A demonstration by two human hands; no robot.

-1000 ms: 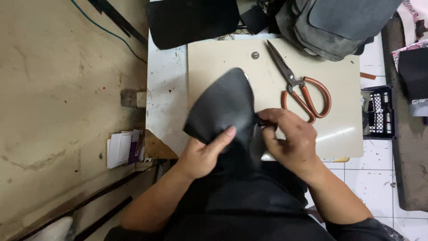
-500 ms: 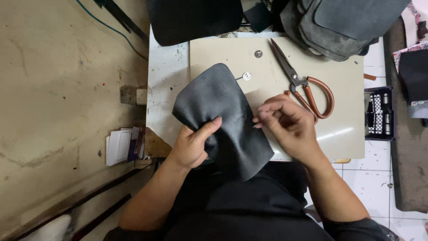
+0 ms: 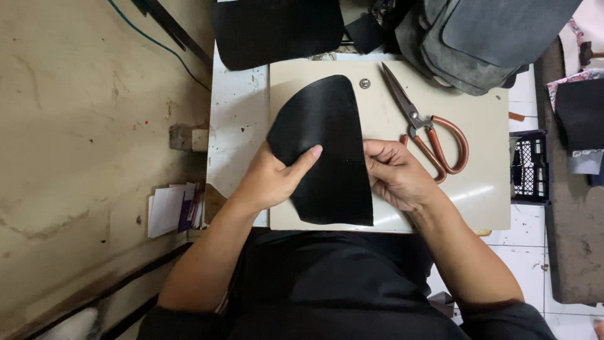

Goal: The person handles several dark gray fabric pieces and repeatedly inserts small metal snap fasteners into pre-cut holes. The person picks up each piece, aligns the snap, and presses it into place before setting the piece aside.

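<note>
Bare concrete floor fills the left of the frame; at centre a beige board [image 3: 478, 189] lies on a white surface [image 3: 236, 119]. On it rests a black leather piece [image 3: 327, 151], half-oval with one straight edge. The left hand [image 3: 270, 179] pinches its left curved rim, thumb on top; the right hand [image 3: 393, 173] has its grip clenched on the straight edge. The piece looks thin, light and limp, likely to flop, so opposite edges seem the sound holds. Orange-handled scissors [image 3: 428, 132] lie at upper right, near the right hand.
</note>
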